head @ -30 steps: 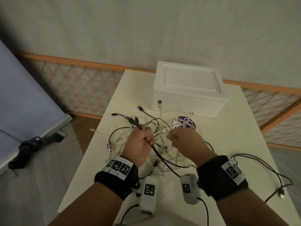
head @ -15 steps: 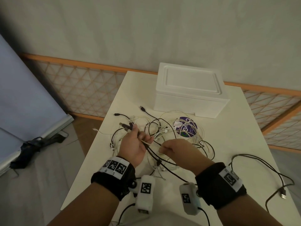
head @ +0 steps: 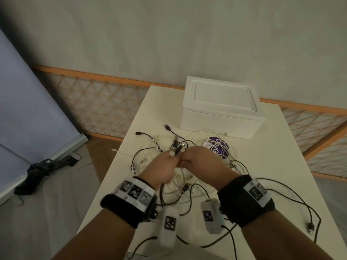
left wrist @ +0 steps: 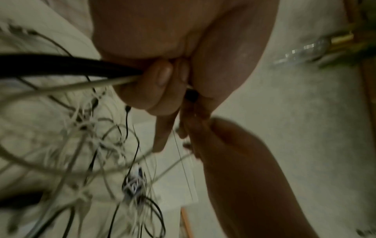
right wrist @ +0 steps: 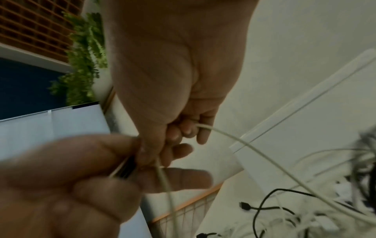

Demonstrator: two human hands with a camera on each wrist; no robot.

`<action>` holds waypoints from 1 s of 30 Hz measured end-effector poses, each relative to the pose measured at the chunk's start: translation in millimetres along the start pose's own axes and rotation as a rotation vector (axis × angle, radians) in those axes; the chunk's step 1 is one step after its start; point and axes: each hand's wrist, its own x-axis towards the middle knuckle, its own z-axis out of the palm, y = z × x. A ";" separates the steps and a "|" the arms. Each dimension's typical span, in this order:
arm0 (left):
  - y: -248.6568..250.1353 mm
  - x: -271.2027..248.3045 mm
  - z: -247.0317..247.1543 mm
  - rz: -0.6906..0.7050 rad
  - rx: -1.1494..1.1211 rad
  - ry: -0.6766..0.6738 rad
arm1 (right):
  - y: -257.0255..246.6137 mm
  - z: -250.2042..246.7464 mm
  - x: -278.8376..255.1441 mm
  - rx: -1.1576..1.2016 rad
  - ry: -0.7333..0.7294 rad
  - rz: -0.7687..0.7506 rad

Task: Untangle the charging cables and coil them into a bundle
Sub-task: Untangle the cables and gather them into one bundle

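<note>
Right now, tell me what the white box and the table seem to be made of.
White box: probably expanded foam, going by its matte, thick walls, soft rounded edges and moulded recessed lid. Table: smooth cream top, likely laminate or painted board; its plain look leaves that open.

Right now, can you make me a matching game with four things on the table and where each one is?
Things:
1. foam box
2. purple disc
3. left hand
4. loose black cable

Places or states:
A. under the tangle of white wires
B. at the table's far end
C. holding black and white cable ends in its grip
D. lying by itself on the table's right side

Pairs: 1-B, 2-A, 3-C, 4-D
</note>
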 end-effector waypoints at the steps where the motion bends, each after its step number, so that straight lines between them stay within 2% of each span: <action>1: 0.2 -2.8 5.4 -0.022 -0.019 -0.046 | -2.5 0.5 2.8 0.012 0.023 -0.018; 3: 0.6 -8.7 0.1 -0.043 -0.029 -0.112 | -0.8 -2.4 -1.3 0.083 0.021 -0.026; 5: 0.0 -11.1 -19.2 -0.018 0.070 -0.083 | 1.6 -5.6 -11.4 0.094 0.027 -0.051; 12: -34.8 -8.6 -104.8 -0.048 -0.004 0.251 | 40.6 -37.7 -39.1 0.158 0.199 0.260; 13: -37.3 -8.1 -109.8 -0.046 0.048 0.284 | 41.2 -39.0 -40.5 0.165 0.207 0.283; 15: -33.4 -6.4 -105.3 0.012 0.325 0.307 | 34.0 -33.5 -35.0 0.110 0.170 0.271; 17: -19.2 -7.4 -80.7 0.148 0.691 0.253 | 19.4 -20.2 -21.1 0.032 0.082 0.201; 18: -10.9 -7.7 -64.4 0.229 0.773 0.191 | 11.0 -12.6 -13.3 -0.003 0.040 0.158; 21: 6.1 -9.1 -15.8 0.359 0.688 -0.066 | -4.1 0.1 0.3 -0.080 0.050 0.116; 24: 10.2 -6.6 1.4 0.305 0.549 -0.178 | 3.6 -9.4 -8.5 0.197 0.111 0.182; 26: 8.6 -3.0 -4.6 0.274 0.492 -0.134 | 15.3 -20.1 -20.4 0.311 0.126 0.202; 30: 5.4 12.6 -28.7 0.268 0.320 0.145 | 48.1 -39.6 -44.1 0.323 0.276 0.267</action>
